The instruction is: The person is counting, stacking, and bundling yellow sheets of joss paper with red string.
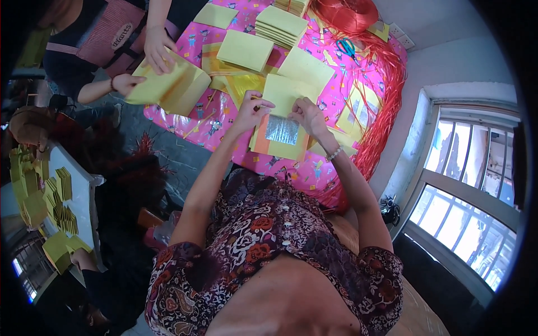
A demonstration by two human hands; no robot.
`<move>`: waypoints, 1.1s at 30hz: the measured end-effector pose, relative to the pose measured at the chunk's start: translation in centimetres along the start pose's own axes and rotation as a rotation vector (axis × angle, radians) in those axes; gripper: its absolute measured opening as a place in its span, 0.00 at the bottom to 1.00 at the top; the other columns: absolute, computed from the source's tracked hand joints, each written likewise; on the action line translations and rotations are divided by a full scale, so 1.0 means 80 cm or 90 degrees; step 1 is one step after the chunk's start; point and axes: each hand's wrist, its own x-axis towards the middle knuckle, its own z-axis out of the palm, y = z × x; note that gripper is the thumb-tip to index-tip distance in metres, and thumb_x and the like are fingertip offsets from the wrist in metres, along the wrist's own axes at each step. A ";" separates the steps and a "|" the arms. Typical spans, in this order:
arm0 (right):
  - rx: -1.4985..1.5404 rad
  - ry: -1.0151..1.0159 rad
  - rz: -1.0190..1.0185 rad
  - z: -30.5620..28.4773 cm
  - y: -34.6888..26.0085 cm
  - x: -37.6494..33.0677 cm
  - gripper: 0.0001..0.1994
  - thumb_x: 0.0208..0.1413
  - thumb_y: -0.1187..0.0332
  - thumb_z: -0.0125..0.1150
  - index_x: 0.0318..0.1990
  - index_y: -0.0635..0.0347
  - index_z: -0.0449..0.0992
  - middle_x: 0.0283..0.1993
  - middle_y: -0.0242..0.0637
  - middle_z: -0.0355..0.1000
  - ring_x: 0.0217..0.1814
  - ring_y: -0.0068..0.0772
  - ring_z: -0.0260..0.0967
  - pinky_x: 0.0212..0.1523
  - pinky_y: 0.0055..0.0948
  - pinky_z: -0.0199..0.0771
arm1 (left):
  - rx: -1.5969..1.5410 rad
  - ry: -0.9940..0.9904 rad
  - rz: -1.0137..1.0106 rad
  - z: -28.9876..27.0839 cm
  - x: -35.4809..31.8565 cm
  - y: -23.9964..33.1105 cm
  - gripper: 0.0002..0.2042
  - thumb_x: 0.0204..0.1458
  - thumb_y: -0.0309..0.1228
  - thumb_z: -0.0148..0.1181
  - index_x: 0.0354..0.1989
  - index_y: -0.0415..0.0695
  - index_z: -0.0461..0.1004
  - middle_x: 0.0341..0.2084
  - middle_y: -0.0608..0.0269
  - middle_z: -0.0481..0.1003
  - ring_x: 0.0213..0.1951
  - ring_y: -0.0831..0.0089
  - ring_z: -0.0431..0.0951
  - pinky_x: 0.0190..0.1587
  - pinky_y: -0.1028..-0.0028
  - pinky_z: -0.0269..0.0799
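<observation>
On the pink patterned table in front of me lies a yellow joss paper sheet [280, 148] with a shiny silver foil square and an orange band down its left side. Its far part is folded or overlaid by a plain yellow sheet [283, 92]. My left hand [253, 113] is closed, fingers curled, pinching the sheet's left edge just above the foil. Opposite it, my right hand [309, 117] has its fingertips pressed together on the right edge at the same height. A beaded bracelet circles my right wrist. The paper beneath my fingertips is partly hidden.
Yellow paper stacks [280, 27] and a nearer pile [245, 50] stand beyond my hands. Red plastic strands [386, 106] hang along the table's right edge, near teal scissors [346, 49]. At left, a co-worker's hands [159, 53] hold yellow sheets. A white table [84, 196] bears more bundles.
</observation>
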 end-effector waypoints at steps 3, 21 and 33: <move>0.048 -0.017 0.004 -0.005 0.002 0.000 0.12 0.45 0.69 0.70 0.33 0.60 0.71 0.31 0.39 0.67 0.30 0.37 0.69 0.32 0.34 0.70 | -0.084 -0.043 -0.090 -0.006 0.004 -0.008 0.10 0.47 0.25 0.66 0.39 0.49 0.82 0.42 0.63 0.60 0.45 0.72 0.68 0.46 0.77 0.71; -0.005 0.048 -0.019 -0.032 0.017 -0.032 0.15 0.42 0.70 0.72 0.35 0.61 0.72 0.34 0.39 0.66 0.38 0.40 0.67 0.38 0.35 0.69 | -0.197 -0.041 -0.143 -0.006 -0.006 -0.016 0.08 0.49 0.27 0.66 0.39 0.48 0.82 0.41 0.66 0.64 0.42 0.77 0.69 0.45 0.80 0.70; -0.048 0.090 -0.155 -0.033 0.032 -0.039 0.15 0.45 0.68 0.69 0.39 0.62 0.73 0.38 0.40 0.68 0.43 0.42 0.67 0.43 0.36 0.69 | -0.202 -0.050 -0.149 -0.002 -0.004 -0.022 0.08 0.51 0.28 0.64 0.40 0.43 0.81 0.41 0.67 0.66 0.45 0.77 0.69 0.46 0.78 0.69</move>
